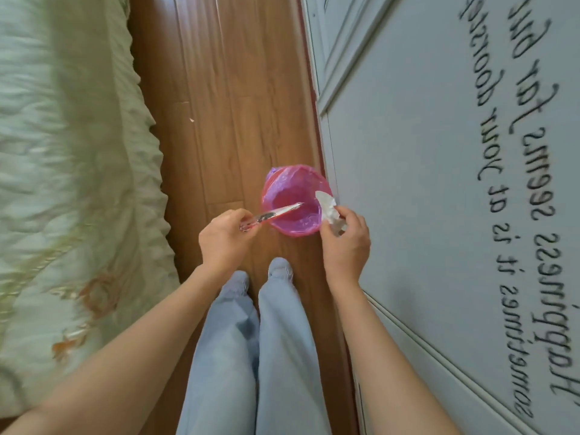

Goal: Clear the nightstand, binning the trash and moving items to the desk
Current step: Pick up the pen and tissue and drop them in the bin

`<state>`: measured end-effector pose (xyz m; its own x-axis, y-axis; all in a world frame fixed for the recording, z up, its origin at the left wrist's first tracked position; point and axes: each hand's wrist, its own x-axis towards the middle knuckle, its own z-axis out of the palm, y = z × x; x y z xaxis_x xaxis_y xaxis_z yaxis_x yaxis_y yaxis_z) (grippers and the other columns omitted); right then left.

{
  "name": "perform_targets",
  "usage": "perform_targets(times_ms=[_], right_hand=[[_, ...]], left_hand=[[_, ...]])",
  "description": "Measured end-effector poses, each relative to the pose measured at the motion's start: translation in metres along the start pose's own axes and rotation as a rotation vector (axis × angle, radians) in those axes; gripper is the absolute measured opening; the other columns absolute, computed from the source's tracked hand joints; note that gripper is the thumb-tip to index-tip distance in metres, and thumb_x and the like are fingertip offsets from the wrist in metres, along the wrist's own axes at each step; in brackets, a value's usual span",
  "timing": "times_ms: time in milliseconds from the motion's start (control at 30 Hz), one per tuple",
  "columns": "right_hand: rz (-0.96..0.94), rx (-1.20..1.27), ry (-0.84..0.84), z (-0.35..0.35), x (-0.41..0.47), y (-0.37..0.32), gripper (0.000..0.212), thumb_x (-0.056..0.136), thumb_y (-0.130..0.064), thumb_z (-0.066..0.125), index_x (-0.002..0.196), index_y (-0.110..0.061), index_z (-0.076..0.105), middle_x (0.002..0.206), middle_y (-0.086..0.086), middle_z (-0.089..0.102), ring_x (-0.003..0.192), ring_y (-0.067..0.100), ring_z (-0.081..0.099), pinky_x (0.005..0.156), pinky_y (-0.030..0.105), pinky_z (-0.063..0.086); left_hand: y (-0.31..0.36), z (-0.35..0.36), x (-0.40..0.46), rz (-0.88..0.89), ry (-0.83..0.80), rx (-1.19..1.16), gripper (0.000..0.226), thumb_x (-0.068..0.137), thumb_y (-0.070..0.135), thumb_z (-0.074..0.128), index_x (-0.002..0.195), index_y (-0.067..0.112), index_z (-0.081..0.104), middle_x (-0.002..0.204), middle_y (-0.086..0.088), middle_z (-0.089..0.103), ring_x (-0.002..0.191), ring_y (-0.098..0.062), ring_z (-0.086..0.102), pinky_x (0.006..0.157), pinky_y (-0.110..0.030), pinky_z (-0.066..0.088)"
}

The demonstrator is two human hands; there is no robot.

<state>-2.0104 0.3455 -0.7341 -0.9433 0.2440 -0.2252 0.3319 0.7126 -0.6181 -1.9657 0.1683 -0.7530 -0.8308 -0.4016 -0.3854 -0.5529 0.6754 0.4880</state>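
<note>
A small bin lined with a pink bag (284, 191) stands on the wooden floor against the white wall. My left hand (224, 238) grips a shiny, flat wrapper (276, 212) whose tip reaches over the bin's opening. My right hand (343, 238) holds a crumpled white tissue (328, 207) at the bin's right rim. Both hands hover just above the near side of the bin.
A bed with a pale green quilted cover (69, 171) runs along the left. The white panelled wall with black script lettering (455, 183) fills the right. A narrow strip of wooden floor (232, 89) lies between them. My legs in light blue trousers (251, 340) stand behind the bin.
</note>
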Motion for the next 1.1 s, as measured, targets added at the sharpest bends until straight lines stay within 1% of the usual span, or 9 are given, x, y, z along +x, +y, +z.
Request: perform_targets(times_ms=[67, 233, 467, 600, 767, 867, 933, 1033, 1100], right_hand=[[0.015, -0.007, -0.007, 0.025, 0.014, 0.025, 0.028, 0.080, -0.017, 0.070, 0.108, -0.015, 0.066, 0.103, 0.001, 0.064, 0.095, 0.020, 0.059, 0.071, 0.024, 0.044], [0.050, -0.028, -0.056, 0.069, 0.032, 0.083, 0.028, 0.080, -0.018, 0.069, 0.108, -0.017, 0.066, 0.104, 0.000, 0.064, 0.094, 0.019, 0.059, 0.072, 0.023, 0.042], [0.083, -0.102, -0.124, 0.100, 0.047, 0.139, 0.029, 0.080, -0.017, 0.067, 0.108, -0.020, 0.066, 0.100, -0.002, 0.063, 0.092, 0.021, 0.059, 0.073, 0.032, 0.048], [0.101, -0.110, -0.127, 0.103, 0.058, 0.144, 0.028, 0.080, -0.018, 0.067, 0.108, -0.017, 0.066, 0.102, 0.000, 0.064, 0.094, 0.022, 0.059, 0.073, 0.027, 0.042], [0.058, -0.149, -0.175, 0.112, 0.079, 0.131, 0.029, 0.080, -0.017, 0.066, 0.109, -0.017, 0.065, 0.103, 0.003, 0.064, 0.095, 0.022, 0.056, 0.070, 0.025, 0.037], [0.051, -0.176, -0.217, 0.129, 0.091, 0.128, 0.029, 0.080, -0.016, 0.064, 0.109, -0.017, 0.065, 0.104, 0.002, 0.063, 0.092, 0.021, 0.056, 0.068, 0.025, 0.036], [0.058, -0.203, -0.269, 0.142, 0.099, 0.129, 0.031, 0.082, -0.018, 0.063, 0.113, -0.016, 0.063, 0.108, 0.004, 0.062, 0.094, 0.021, 0.057, 0.069, 0.025, 0.037], [0.071, -0.257, -0.422, 0.158, 0.110, 0.133, 0.043, 0.085, -0.027, 0.063, 0.125, -0.013, 0.056, 0.122, 0.007, 0.059, 0.106, 0.025, 0.057, 0.082, 0.032, 0.045], [0.073, -0.283, -0.496, 0.162, 0.117, 0.129, 0.051, 0.086, -0.033, 0.062, 0.131, -0.012, 0.051, 0.131, 0.007, 0.053, 0.116, 0.026, 0.053, 0.093, 0.038, 0.045]], left_hand=[[-0.015, 0.041, 0.019, -0.015, -0.025, 0.017, 0.024, 0.085, 0.042, 0.063, 0.098, 0.023, 0.070, 0.092, 0.005, 0.069, 0.084, -0.017, 0.063, 0.057, -0.025, 0.037], [-0.044, 0.126, 0.056, -0.034, -0.072, 0.053, 0.022, 0.085, 0.042, 0.061, 0.095, 0.025, 0.069, 0.089, 0.005, 0.068, 0.083, -0.017, 0.061, 0.061, -0.029, 0.045], [-0.053, 0.201, 0.093, -0.032, -0.128, 0.099, 0.024, 0.083, 0.040, 0.060, 0.099, 0.024, 0.068, 0.094, 0.003, 0.067, 0.093, -0.020, 0.061, 0.069, -0.031, 0.046], [-0.049, 0.203, 0.099, 0.058, -0.118, 0.137, 0.034, 0.082, 0.043, 0.062, 0.110, 0.022, 0.065, 0.106, 0.003, 0.066, 0.101, -0.023, 0.058, 0.072, -0.035, 0.049], [-0.046, 0.180, 0.101, 0.277, 0.025, 0.209, 0.041, 0.074, 0.030, 0.071, 0.109, 0.008, 0.065, 0.111, -0.008, 0.067, 0.102, -0.032, 0.059, 0.072, -0.039, 0.049], [-0.050, 0.167, 0.103, 0.336, 0.061, 0.271, 0.043, 0.077, 0.032, 0.063, 0.114, 0.009, 0.062, 0.118, -0.010, 0.064, 0.107, -0.031, 0.057, 0.082, -0.042, 0.048], [-0.053, 0.159, 0.102, 0.368, 0.071, 0.291, 0.044, 0.079, 0.035, 0.057, 0.115, 0.010, 0.061, 0.120, -0.009, 0.063, 0.110, -0.030, 0.056, 0.085, -0.042, 0.046], [-0.060, 0.152, 0.105, 0.358, 0.080, 0.309, 0.042, 0.080, 0.033, 0.062, 0.115, 0.011, 0.061, 0.121, -0.008, 0.062, 0.112, -0.030, 0.055, 0.088, -0.042, 0.045], [-0.064, 0.145, 0.107, 0.315, 0.092, 0.313, 0.039, 0.080, 0.030, 0.064, 0.114, 0.011, 0.061, 0.121, -0.008, 0.062, 0.111, -0.030, 0.055, 0.088, -0.043, 0.045]])
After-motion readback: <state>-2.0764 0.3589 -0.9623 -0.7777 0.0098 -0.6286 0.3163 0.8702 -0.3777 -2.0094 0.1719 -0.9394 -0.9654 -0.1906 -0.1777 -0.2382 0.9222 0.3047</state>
